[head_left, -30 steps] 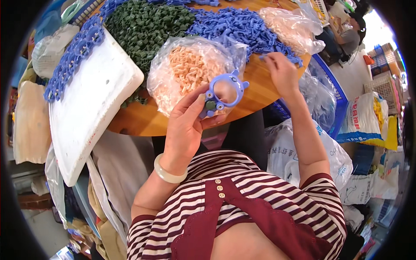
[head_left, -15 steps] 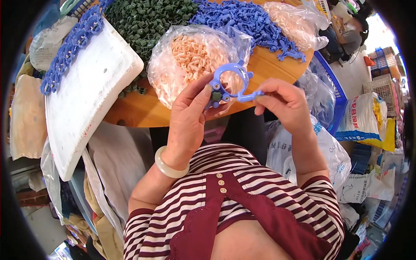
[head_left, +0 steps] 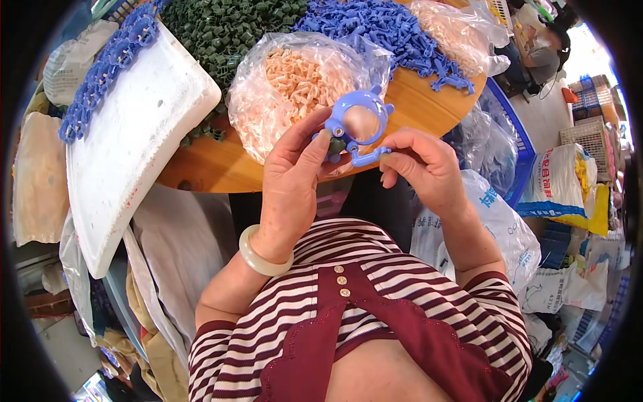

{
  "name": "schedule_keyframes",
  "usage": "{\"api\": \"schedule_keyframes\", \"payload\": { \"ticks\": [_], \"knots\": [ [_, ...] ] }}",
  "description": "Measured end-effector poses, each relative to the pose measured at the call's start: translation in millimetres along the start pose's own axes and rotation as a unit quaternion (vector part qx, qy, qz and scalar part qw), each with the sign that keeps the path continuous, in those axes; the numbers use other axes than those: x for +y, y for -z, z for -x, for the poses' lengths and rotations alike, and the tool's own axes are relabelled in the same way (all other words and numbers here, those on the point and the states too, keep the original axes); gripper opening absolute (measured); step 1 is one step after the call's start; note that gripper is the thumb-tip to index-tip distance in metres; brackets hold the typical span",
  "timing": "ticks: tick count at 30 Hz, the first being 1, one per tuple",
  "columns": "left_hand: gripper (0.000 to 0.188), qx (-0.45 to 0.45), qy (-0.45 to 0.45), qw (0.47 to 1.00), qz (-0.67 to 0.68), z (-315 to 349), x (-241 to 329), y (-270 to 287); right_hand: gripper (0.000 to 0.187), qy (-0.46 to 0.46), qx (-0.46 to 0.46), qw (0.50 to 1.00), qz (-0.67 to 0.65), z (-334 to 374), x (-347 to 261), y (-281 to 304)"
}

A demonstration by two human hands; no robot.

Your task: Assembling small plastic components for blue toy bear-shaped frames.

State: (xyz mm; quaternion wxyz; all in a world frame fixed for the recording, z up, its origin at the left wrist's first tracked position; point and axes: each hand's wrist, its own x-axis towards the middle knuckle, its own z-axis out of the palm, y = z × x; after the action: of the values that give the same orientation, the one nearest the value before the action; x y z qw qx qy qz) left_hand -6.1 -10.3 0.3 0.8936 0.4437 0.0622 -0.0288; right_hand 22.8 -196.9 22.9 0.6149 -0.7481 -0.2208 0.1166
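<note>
Between thumb and fingers, my left hand (head_left: 295, 157) grips a blue plastic ring frame (head_left: 339, 110) with small ear-like knobs and an open round middle. A dark green plastic piece (head_left: 337, 145) sits at its lower left, partly covered by my thumb. My right hand (head_left: 425, 164) pinches the outer end of a small blue plastic arm (head_left: 367, 159), whose other end meets the lower part of the frame. Just beyond my hands, a clear bag (head_left: 244, 100) holds peach-coloured plastic pieces (head_left: 301, 80).
On the round wooden table (head_left: 415, 107) lie a heap of green pieces (head_left: 228, 40) and a heap of blue pieces (head_left: 375, 30). A white foam board (head_left: 140, 134) at the left carries blue frames (head_left: 110, 63) along its edge. A blue crate (head_left: 526, 161) stands at the right.
My right hand has moved left and slightly down, bringing the blue arm closer in under the ring frame. My left hand keeps its grip on the frame.
</note>
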Motion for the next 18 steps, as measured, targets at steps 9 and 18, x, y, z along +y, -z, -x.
{"api": "schedule_keyframes", "payload": {
  "ticks": [9, 18],
  "knots": [
    [0.034, 0.001, -0.014, 1.0, -0.012, -1.0, -0.3, -0.2, 0.006, 0.039, 0.019, 0.996, 0.072, -2.1, -3.5, 0.3],
    [0.035, -0.009, -0.012, 1.0, -0.017, -0.5, -2.2, 1.1, 0.007, -0.016, 0.029, 0.999, 0.032, -3.9, 0.3, -1.9]
  ]
}}
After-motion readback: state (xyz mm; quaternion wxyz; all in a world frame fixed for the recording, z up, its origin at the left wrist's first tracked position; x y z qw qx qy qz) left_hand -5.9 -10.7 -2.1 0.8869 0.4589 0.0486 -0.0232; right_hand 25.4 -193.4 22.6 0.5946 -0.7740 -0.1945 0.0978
